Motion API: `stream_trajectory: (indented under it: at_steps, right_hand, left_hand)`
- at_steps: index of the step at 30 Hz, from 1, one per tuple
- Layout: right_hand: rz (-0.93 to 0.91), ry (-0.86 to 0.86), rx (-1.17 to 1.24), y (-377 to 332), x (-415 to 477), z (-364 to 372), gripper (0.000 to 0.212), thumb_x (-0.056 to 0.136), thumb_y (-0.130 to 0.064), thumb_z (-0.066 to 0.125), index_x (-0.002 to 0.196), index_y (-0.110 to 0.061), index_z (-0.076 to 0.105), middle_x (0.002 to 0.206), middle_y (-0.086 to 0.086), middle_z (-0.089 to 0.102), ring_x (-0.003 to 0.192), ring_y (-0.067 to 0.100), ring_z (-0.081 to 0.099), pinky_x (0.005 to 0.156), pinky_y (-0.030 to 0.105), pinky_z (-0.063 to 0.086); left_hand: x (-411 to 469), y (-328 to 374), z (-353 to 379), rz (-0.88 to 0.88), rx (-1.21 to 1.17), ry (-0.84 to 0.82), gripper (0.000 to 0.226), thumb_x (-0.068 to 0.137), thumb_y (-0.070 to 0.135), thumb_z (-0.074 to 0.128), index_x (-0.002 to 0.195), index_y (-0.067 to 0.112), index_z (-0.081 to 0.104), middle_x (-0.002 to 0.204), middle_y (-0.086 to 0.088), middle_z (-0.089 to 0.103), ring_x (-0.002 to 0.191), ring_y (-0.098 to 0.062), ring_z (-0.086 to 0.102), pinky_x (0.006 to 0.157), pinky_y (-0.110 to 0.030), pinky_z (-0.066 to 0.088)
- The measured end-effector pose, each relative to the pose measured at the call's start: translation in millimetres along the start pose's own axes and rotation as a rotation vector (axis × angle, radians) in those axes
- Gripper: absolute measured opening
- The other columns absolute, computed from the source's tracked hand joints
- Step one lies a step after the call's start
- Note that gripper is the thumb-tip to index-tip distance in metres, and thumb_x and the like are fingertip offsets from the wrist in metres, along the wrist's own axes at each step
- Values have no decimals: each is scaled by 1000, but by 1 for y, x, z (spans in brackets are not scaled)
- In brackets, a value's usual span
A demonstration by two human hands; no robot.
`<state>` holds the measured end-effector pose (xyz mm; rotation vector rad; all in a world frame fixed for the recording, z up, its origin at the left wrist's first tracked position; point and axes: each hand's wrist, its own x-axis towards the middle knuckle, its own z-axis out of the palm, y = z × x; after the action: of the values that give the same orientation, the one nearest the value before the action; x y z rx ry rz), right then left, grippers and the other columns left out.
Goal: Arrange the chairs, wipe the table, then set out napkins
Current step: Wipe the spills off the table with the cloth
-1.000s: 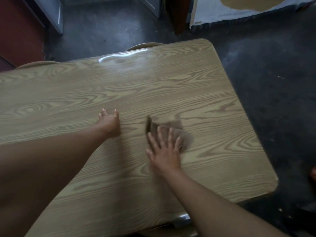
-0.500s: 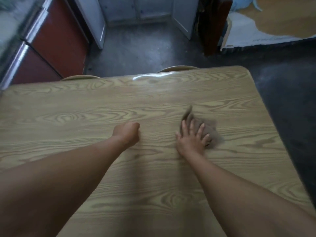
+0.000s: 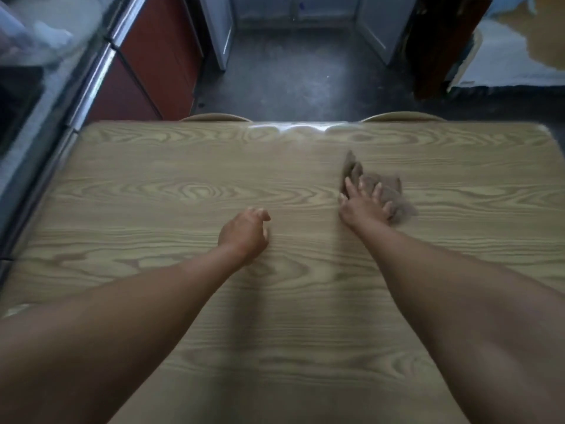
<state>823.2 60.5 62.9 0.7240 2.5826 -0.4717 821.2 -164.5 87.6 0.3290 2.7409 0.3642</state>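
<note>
A wood-grain table (image 3: 153, 191) fills most of the view. My right hand (image 3: 363, 203) presses flat on a brown cloth (image 3: 388, 191) right of the table's middle, fingers spread over it. One corner of the cloth sticks up at its far left side. My left hand (image 3: 244, 234) rests on the bare tabletop near the middle, fingers loosely curled, holding nothing. Two chair backs (image 3: 215, 117) (image 3: 400, 116) peek above the table's far edge, tucked against it. No napkins are visible.
A red cabinet (image 3: 159, 56) with metal rails and a glass-fronted counter (image 3: 39, 65) stand along the left side. Dark floor (image 3: 290, 78) lies beyond the table. White appliance doors (image 3: 379, 29) and a dark wooden piece (image 3: 440, 47) stand at the back.
My right hand has slid the cloth further across the table, away from me. My left hand's fingers went from flat to curled. My head lifted, bringing the far edge and chairs into view.
</note>
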Motion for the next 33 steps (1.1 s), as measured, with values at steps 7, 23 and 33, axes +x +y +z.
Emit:
stream_trajectory:
  at_steps: [7,23,33]
  right_hand:
    - [-384,58,-87,-142,-125,93,50,96,-47,38,145,-43,32,160,-13,19,144,19,21,108,47,26]
    - [-172,-176,230,-248,-227,121,36,77,-34,70,109,-22,60,111,6,67,108,25,62,84,31,48]
    - [-161,-185,798,-349,-249,114,46,64,-28,81,104,-12,66,98,10,73,91,28,69,81,45,57]
  left_hand:
    - [-40,-112,-22,-221,-248,-11,33,86,14,51,115,20,66,118,-7,67,113,-26,59,94,-33,48]
    - [-139,-209,-19,-567,-1065,-54,64,72,57,60,111,6,62,108,-10,69,101,-28,66,91,-44,53]
    - [-139,-269,-103,-483,-1337,303,20,95,25,56,105,8,63,98,-11,67,89,-24,65,67,-30,54]
